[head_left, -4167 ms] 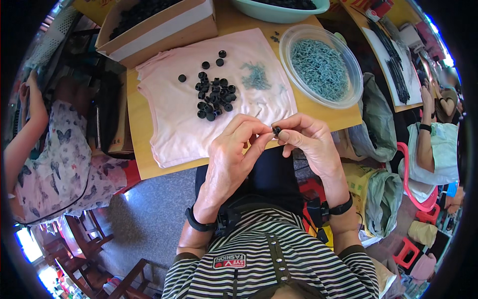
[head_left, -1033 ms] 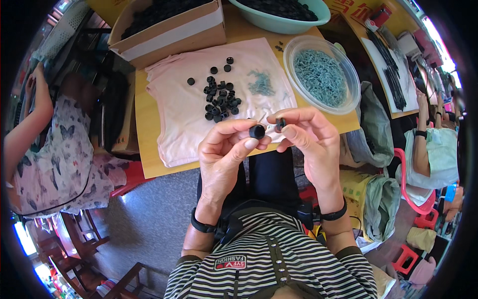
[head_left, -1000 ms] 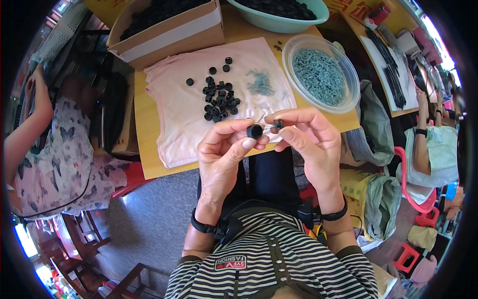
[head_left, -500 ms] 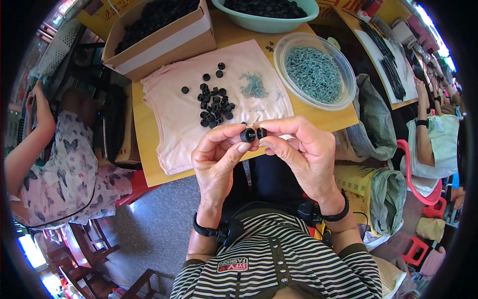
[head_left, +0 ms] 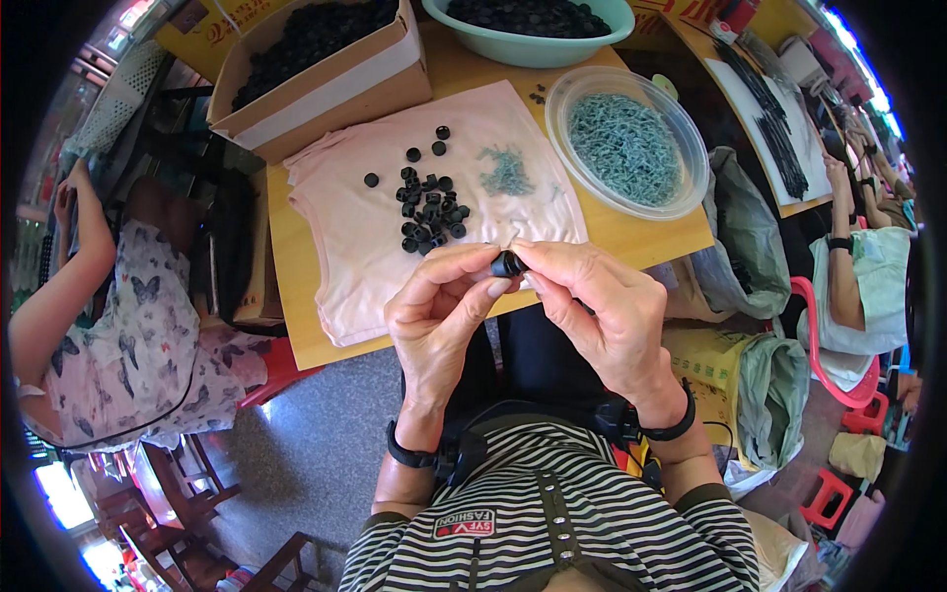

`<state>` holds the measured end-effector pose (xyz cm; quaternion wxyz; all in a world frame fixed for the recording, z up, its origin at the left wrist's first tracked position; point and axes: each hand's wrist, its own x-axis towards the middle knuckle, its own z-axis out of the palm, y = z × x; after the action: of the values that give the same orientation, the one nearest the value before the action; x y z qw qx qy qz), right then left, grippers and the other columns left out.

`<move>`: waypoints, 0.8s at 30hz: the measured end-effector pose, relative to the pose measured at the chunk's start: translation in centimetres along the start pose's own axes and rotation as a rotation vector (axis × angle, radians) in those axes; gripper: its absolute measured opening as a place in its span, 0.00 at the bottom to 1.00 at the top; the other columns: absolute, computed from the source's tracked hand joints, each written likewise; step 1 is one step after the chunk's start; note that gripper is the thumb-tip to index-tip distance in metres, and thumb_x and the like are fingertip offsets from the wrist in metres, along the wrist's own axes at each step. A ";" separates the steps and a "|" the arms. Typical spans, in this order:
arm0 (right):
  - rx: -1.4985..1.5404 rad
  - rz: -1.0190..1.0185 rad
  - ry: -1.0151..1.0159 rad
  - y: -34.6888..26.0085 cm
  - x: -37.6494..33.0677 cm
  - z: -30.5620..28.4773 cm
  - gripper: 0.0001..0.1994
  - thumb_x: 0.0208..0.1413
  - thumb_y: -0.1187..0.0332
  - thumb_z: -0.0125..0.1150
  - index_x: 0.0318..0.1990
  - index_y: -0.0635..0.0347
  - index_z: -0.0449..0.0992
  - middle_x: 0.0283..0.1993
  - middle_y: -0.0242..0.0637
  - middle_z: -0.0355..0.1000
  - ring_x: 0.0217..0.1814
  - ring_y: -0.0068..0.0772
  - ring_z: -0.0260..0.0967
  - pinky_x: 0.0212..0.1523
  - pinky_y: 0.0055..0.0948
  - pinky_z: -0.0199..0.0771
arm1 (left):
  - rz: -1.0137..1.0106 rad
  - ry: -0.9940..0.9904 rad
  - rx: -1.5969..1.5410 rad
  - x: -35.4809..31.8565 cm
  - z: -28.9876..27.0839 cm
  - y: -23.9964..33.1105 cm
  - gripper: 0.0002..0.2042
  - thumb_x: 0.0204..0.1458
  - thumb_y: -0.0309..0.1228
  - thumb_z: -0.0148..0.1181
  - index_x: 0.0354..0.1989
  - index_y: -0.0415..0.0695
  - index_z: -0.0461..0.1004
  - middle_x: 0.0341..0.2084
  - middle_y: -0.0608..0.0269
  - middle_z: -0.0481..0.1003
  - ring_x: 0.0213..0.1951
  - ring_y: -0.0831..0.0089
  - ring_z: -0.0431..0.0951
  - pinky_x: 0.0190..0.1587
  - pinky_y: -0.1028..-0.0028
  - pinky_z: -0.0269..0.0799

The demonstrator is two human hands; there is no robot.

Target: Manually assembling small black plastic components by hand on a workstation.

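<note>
While both hands meet just near of the pink cloth (head_left: 365, 237), the left hand (head_left: 439, 316) and right hand (head_left: 602, 311) pinch one black cap (head_left: 508, 264) between their fingertips.

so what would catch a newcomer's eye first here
First the two hands meeting at the centre: the left hand and the right hand pinch one small black round part between their fingertips. Just beyond them, a heap of the same black parts lies on a pink cloth on the table, and to the right sits a clear round tub full of small blue-green pieces.
</note>
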<state>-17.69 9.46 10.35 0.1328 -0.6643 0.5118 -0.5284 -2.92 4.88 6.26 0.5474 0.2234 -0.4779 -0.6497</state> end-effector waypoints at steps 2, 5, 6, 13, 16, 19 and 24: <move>-0.059 -0.034 -0.024 0.0 0.1 -0.2 0.17 0.44 0.83 0.61 0.45 0.66 0.75 0.38 0.44 0.75 0.38 0.37 0.75 0.36 0.27 0.76 | 0.032 -0.010 0.005 0.1 -0.1 -0.2 0.12 0.48 0.14 0.57 0.43 0.32 0.72 0.41 0.53 0.72 0.40 0.68 0.77 0.44 0.75 0.75; -0.139 -0.111 -0.029 0.6 0.2 -0.2 0.17 0.43 0.83 0.62 0.45 0.66 0.75 0.39 0.43 0.74 0.37 0.37 0.74 0.36 0.28 0.76 | 0.047 -0.040 0.044 0.2 -0.2 -0.2 0.12 0.48 0.13 0.57 0.43 0.32 0.72 0.41 0.52 0.72 0.40 0.68 0.77 0.45 0.75 0.75; -0.139 -0.110 -0.029 0.7 0.2 -0.2 0.17 0.43 0.83 0.62 0.45 0.66 0.75 0.39 0.43 0.74 0.37 0.37 0.74 0.36 0.28 0.76 | 0.046 -0.040 0.044 0.3 -0.2 -0.2 0.12 0.48 0.13 0.57 0.43 0.32 0.72 0.41 0.52 0.72 0.40 0.68 0.77 0.45 0.75 0.75; -0.055 -0.054 -0.029 1.1 0.5 0.0 0.15 0.43 0.83 0.61 0.42 0.66 0.75 0.35 0.41 0.72 0.35 0.36 0.71 0.34 0.27 0.73 | -0.021 -0.043 0.019 0.2 0.0 -0.1 0.11 0.48 0.14 0.58 0.42 0.32 0.72 0.39 0.53 0.72 0.38 0.67 0.78 0.44 0.73 0.76; -0.058 -0.059 -0.032 1.4 0.6 0.1 0.14 0.44 0.83 0.61 0.41 0.66 0.74 0.34 0.40 0.70 0.34 0.36 0.70 0.33 0.27 0.72 | -0.103 -0.001 -0.052 0.2 0.2 -0.3 0.11 0.48 0.15 0.59 0.41 0.33 0.73 0.37 0.55 0.74 0.37 0.68 0.78 0.43 0.73 0.76; -0.076 -0.071 -0.043 1.5 0.7 0.3 0.15 0.43 0.83 0.61 0.42 0.66 0.73 0.34 0.41 0.70 0.33 0.36 0.69 0.32 0.27 0.72 | -0.159 0.041 -0.118 0.1 0.5 -0.2 0.11 0.47 0.16 0.60 0.40 0.34 0.73 0.36 0.57 0.75 0.37 0.70 0.78 0.43 0.74 0.76; 0.037 0.051 -0.056 1.0 0.7 0.7 0.17 0.40 0.85 0.61 0.42 0.66 0.72 0.33 0.41 0.68 0.32 0.35 0.69 0.30 0.26 0.72 | -0.179 0.092 -0.105 0.2 0.4 -0.5 0.10 0.46 0.17 0.62 0.39 0.37 0.74 0.36 0.59 0.76 0.38 0.74 0.77 0.44 0.75 0.73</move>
<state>-17.68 8.22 9.77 0.1725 -0.6631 0.5147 -0.5153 -3.60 4.83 6.05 0.5198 0.2658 -0.3954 -0.7091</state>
